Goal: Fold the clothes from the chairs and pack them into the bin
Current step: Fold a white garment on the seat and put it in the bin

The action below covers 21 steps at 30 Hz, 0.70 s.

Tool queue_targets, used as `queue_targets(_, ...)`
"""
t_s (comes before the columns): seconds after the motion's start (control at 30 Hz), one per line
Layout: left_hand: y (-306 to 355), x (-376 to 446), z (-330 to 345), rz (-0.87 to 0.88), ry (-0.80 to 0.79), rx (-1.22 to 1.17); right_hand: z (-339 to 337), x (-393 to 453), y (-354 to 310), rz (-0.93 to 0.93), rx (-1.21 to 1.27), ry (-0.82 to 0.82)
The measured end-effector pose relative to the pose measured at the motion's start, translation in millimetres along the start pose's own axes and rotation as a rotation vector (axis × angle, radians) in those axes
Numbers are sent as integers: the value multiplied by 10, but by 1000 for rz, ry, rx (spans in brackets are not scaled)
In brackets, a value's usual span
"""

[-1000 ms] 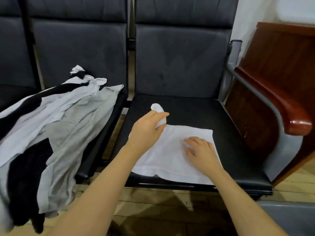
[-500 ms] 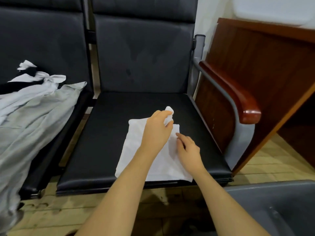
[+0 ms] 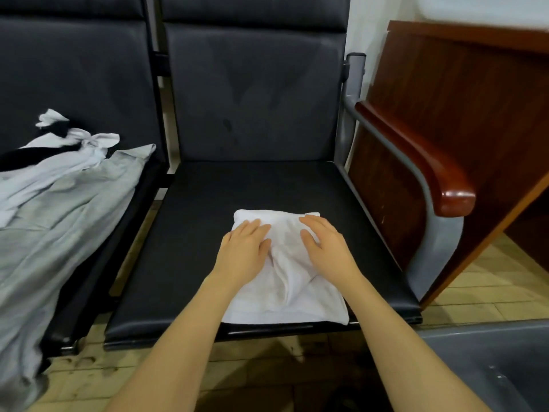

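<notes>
Currently | white garment (image 3: 285, 281), near seat edge | left hand (image 3: 243, 254), right hand (image 3: 323, 248) flat, fingers straight, pressing fold | next: lift into bin (image 3: 490, 367), near right

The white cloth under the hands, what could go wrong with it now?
1. The white cloth has a bunched ridge between the left hand and right hand; pressing it flat may set a crease.
2. Its near edge lies at the seat's front lip, so it might slide to the floor.
3. Lifting it toward the bin could undo the fold.
</notes>
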<state>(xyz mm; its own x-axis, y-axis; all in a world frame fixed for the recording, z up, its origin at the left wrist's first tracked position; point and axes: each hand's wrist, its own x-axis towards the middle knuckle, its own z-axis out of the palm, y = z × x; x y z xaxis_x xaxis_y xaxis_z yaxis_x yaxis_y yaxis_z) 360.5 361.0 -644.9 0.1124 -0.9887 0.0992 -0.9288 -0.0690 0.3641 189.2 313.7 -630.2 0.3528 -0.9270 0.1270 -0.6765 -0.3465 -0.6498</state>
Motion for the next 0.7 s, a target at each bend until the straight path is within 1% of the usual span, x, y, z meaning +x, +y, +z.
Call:
queue_targets(0.07,-132,-30,37,-24,-138,49,53,74,-44,-10,-32,-117)
queue_targets(0.1,-181,-42,52,-46,-181,56,87,105,-42,-23,-79,-183)
queue_targets(0.17,-242,-53,63,-85,-218,67,152,169,14,6,-221,-295)
queue_targets(0.23,-294,-39,57,-120,-231,82,194,232,116,106,-366,-325)
queue_targets(0.3,-356,-18,30,-152,-231,100,218,280,176,192,-415,-269)
queue_targets(0.37,-385,-5,5,-150,-198,134,218,288,175,194,-383,-135)
queue_targets(0.4,-383,-3,-3,-129,-147,166,220,290,166,165,-348,-34)
queue_targets(0.47,-351,13,-20,-88,19,201,213,331,150,131,-283,162)
queue_targets(0.53,-300,93,-59,-51,175,177,191,418,149,153,-267,267)
queue_targets(0.6,-260,251,-95,8,233,145,171,522,174,196,-286,256)
queue_targets(0.7,-192,531,-132,94,154,113,169,615,236,241,-300,185)
